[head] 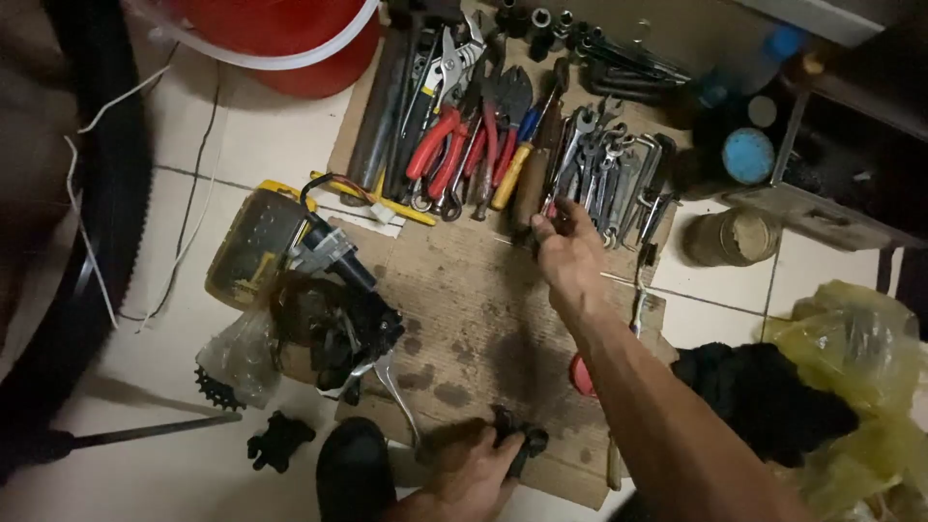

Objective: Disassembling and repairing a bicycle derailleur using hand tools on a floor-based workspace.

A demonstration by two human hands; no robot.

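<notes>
Cardboard [464, 319]: right hand [568, 253] touching wrenches [604, 179] (yellow bag [851, 338] right).

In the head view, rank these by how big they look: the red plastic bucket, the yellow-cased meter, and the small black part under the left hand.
1. Red plastic bucket, though cut off by the frame's top edge.
2. Yellow-cased meter.
3. Small black part, gripped by the left hand and partly hidden, so its full size is unsure.

red bucket [290, 43] top | tyre [101, 222] left | yellow bag [851, 367] right | jar [735, 235] | red-handled pliers [440, 145]
</notes>
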